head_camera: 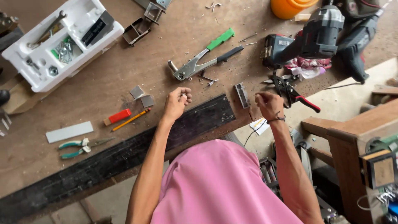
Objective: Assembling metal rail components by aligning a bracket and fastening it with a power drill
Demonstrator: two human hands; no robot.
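Observation:
My left hand hovers over the wooden workbench near its black front edge, fingers curled around a small pale piece that I cannot make out. My right hand is a closed fist at the bench's right corner, a dark band on its wrist; whether it holds anything is hidden. A rivet gun with a green and a black handle lies just beyond my left hand. A small grey metal channel piece lies between my hands. Red-handled snips lie just past my right hand.
A white foam tray with a wrench, bolts and nuts sits at the back left. Two small metal squares, a red block, a pencil, a pale strip, teal pliers, cordless drills and an orange tub lie around.

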